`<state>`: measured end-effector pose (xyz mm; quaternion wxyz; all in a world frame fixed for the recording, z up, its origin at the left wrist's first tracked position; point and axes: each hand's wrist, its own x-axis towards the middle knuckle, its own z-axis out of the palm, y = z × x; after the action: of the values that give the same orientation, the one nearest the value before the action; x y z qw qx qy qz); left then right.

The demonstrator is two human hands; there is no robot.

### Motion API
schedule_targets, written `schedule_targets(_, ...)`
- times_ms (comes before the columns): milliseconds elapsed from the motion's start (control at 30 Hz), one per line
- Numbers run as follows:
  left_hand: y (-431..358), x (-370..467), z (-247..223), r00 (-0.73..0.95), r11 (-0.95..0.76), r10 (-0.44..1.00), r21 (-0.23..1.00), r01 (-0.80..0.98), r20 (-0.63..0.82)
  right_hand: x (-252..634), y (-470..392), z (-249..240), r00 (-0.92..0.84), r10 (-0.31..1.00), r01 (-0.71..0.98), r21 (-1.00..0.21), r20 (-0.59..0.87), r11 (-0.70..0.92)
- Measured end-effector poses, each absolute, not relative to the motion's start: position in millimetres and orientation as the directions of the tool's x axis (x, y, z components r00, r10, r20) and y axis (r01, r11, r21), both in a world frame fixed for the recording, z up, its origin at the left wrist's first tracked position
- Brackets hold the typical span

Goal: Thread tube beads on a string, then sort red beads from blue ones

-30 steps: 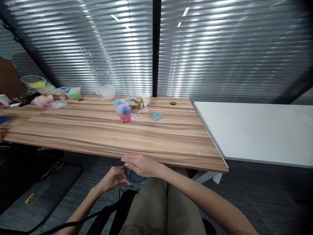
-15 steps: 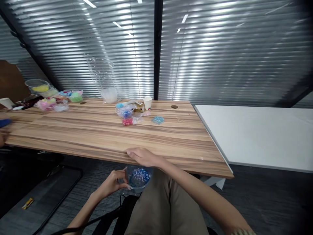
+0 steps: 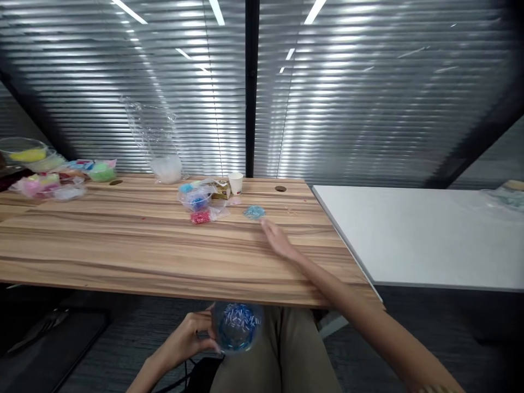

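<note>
My left hand (image 3: 195, 331) grips the rim of a clear round plastic bowl (image 3: 238, 345) below the table's front edge, above my lap. Short blue and whitish tube-like beads (image 3: 240, 316) lie in the bowl. My right hand (image 3: 277, 238) stretches over the tabletop, slightly blurred, with its fingers extended and nothing seen in them. Its fingertips are at the near edge of a small pile of light blue bead-like pieces (image 3: 254, 212); whether they touch it I cannot tell.
Left of the pile are a bag of red beads (image 3: 200, 217), a clear tub with blue contents (image 3: 195, 199) and a paper cup (image 3: 236, 183). A tall clear bag (image 3: 167, 168) stands behind. Coloured packs (image 3: 36, 185) lie far left. A white table (image 3: 409, 234) adjoins at right.
My right hand has moved from the table's front edge forward and right to the blue pile. My left hand still holds the bowl. The view has shifted right.
</note>
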<state>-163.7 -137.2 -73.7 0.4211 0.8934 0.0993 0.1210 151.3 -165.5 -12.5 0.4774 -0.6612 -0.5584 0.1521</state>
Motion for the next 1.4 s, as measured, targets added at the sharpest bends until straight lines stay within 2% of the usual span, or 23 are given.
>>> schedule_targets(67, -135.9, -157.1, -78.5, 0.952, -0.629, 0.274, 0.774, 0.068, 0.139, 184.7, -138.8, -21.7, 0.430, 0.846, 0.656, -0.753, 0.316, -0.052)
schedule_targets(133, -135.2, -152.5, -82.1, 0.952, -0.626, 0.277, 0.776, 0.074, 0.133, 205.2, -112.3, -27.7, 0.409, 0.867, 0.714, -0.692, 0.285, -0.110)
schedule_targets(400, -134.6, -159.1, -91.8, 0.940, -0.618, 0.330, 0.773, 0.143, 0.091, 205.9, -35.0, -28.8, 0.350, 0.907, 0.727, -0.679, 0.235, -0.104)
schedule_targets(700, -144.5, -151.6, -81.2, 0.946, -0.652, 0.297, 0.751, 0.103, 0.129, 191.5, -52.2, -34.3, 0.076, 0.959, 0.702, -0.697, 0.274, 0.144)
schedule_targets(867, -140.3, -146.2, -81.7, 0.960, -0.648, 0.259, 0.756, 0.092, 0.106, 176.4, -61.3, -27.1, 0.006, 0.965, 0.685, -0.705, 0.261, 0.186)
schedule_targets(1133, -138.3, -158.7, -79.6, 0.946, -0.641, 0.287, 0.764, 0.071, 0.153, 142.7, -93.6, -14.0, -0.235, 0.932, 0.594, -0.719, 0.274, 0.361)
schedule_targets(1267, -139.4, -164.6, -73.3, 0.953, -0.624, 0.268, 0.779, 0.063, 0.138, 122.4, -116.5, -9.7, -0.271, 0.917, 0.562, -0.725, 0.294, 0.399)
schedule_targets(1400, -142.5, -166.6, -64.7, 0.959, -0.613, 0.279, 0.777, 0.140, 0.048, 105.0, -135.2, -7.7, -0.273, 0.916, 0.521, -0.755, 0.294, 0.398)
